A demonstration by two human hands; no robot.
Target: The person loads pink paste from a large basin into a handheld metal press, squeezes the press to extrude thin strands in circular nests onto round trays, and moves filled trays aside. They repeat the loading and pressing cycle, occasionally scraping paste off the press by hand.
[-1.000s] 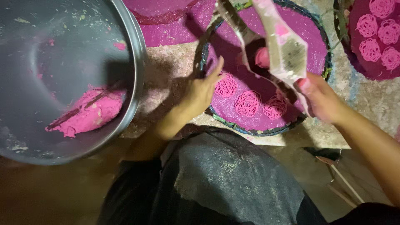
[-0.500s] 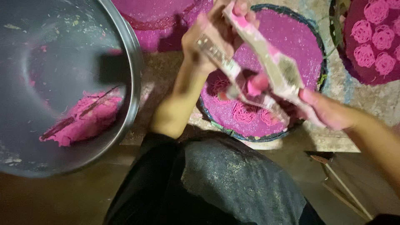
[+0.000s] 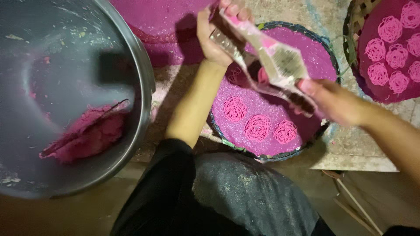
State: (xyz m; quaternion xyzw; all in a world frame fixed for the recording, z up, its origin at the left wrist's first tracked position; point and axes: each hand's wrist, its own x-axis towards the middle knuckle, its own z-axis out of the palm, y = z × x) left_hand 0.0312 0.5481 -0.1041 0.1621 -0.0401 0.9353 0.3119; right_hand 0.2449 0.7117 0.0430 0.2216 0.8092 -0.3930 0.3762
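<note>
A metal hand press (image 3: pixel 273 65) with two long handles hangs over a round woven tray (image 3: pixel 326 46) lined with purple cloth. My left hand (image 3: pixel 214 37) grips the press's far handles at the top. My right hand (image 3: pixel 332 102) holds its near end at the right. Three pink noodle coils (image 3: pixel 258 126) lie in a row on the tray's near part, below the press. A bit of pink dough shows under the press.
A large metal bowl (image 3: pixel 140 74) at the left holds a lump of pink dough (image 3: pixel 89 133). A second tray (image 3: pixel 393 48) at the top right carries several pink coils. Another purple-lined tray (image 3: pixel 162 22) lies behind. My dark-clothed knee (image 3: pixel 227 196) is below.
My left hand rose from the tray's edge and took the press's far handles. The press swung up and across the tray, and my right hand shifted with it.
</note>
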